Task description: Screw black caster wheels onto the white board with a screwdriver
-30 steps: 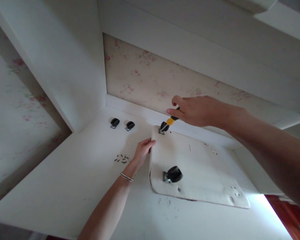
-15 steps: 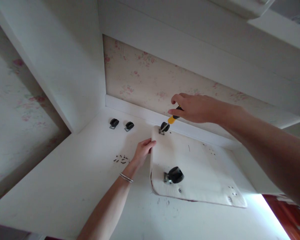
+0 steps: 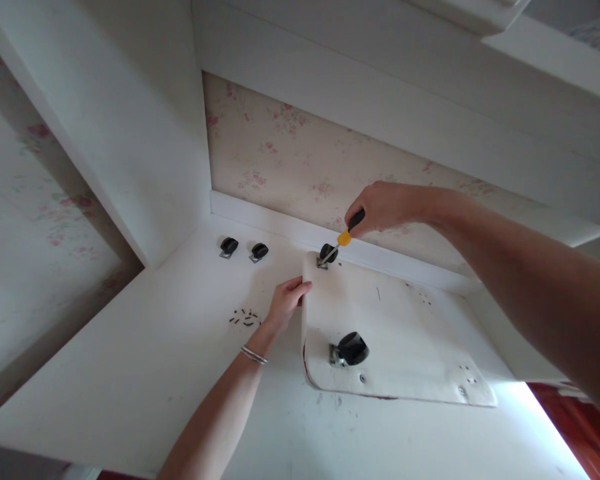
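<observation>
Screwdriver [image 3: 345, 238] grasped in right grip [image 3: 375, 207], tip placed below and left of that grip, at metal base of far wheel [image 3: 329, 253]. White board [image 3: 395, 320] held at edge by left grip [image 3: 284, 300]. Near wheel [image 3: 353, 349] seen on board, right of left grip. Two other wheels [image 3: 229, 245] set on worktop [image 3: 130, 360] beyond left grip; small dark screws [image 3: 245, 318] scattered beside it.

Yellow and black on the slim, metal-shafted screwdriver [image 3: 344, 238]. White across the round-cornered flat board [image 3: 405, 340]. Pink-flowered on beige wallpaper [image 3: 300, 157].
</observation>
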`<action>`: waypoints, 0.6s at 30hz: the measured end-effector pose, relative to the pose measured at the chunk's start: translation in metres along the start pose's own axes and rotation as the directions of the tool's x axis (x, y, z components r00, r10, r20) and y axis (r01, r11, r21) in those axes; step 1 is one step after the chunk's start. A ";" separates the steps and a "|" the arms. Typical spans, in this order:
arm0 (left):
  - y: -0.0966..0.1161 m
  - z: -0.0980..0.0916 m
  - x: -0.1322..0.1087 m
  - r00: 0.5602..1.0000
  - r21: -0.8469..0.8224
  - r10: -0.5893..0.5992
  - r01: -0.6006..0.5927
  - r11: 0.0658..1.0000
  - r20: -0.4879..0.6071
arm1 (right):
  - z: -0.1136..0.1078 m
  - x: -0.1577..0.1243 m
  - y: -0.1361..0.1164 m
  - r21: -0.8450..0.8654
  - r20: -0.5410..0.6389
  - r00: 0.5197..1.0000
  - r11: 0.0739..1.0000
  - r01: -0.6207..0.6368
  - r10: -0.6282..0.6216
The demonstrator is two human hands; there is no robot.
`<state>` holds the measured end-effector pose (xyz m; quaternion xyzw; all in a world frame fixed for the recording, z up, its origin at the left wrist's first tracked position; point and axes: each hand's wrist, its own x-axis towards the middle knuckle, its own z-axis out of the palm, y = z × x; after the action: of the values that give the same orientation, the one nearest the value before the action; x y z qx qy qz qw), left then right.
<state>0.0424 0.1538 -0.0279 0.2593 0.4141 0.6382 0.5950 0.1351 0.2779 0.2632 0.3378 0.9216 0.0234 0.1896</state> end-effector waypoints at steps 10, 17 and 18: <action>0.003 0.001 0.002 1.000 0.004 -0.016 0.016 1.000 0.015 | 0.002 0.008 -0.007 -0.022 0.022 0.999 0.999 0.032 -0.032; 0.007 -0.001 0.004 0.995 0.072 -0.080 0.083 0.994 -0.051 | 0.013 -0.018 0.009 0.030 -0.058 0.998 1.000 0.000 0.002; 0.007 -0.004 0.006 0.993 0.092 -0.093 0.100 0.991 -0.079 | 0.016 -0.025 0.010 0.036 -0.073 0.997 0.999 0.007 -0.004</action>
<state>0.0349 0.1596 -0.0252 0.2433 0.4783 0.5972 0.5961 0.1645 0.2686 0.2579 0.3376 0.9291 0.0187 0.1499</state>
